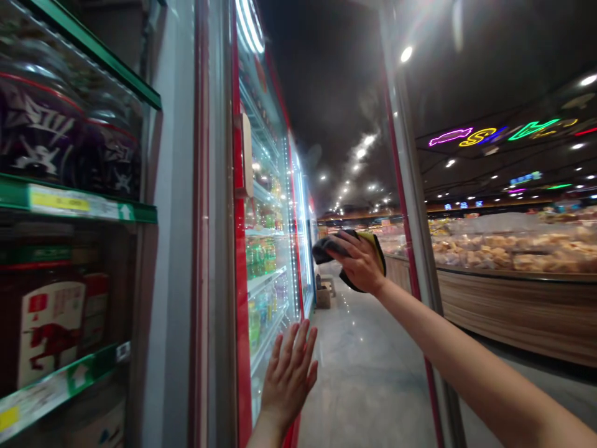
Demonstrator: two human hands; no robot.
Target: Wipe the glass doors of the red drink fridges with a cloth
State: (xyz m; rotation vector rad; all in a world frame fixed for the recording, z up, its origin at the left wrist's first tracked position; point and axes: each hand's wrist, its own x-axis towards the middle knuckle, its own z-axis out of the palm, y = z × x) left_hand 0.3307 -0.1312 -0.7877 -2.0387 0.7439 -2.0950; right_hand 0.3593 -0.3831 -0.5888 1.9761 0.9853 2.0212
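Observation:
A dark cloth with a yellow side point(379, 249) is bunched under my right hand point(358, 261), whose fingers press it against the glass of an open cooler door. The door's grey and red frame point(413, 186) runs down to the right of that hand. Lower and further left, my left hand point(290, 367) is raised with its fingers spread and holds nothing. Whether its palm touches the glass I cannot tell.
Shelves with dark bottles point(51, 317) and green price rails point(93, 205) stand at the left. Beyond are lit drink coolers point(265, 249) with a door handle point(245, 155). A curved wooden counter point(513, 305) bearing packaged goods is at the right.

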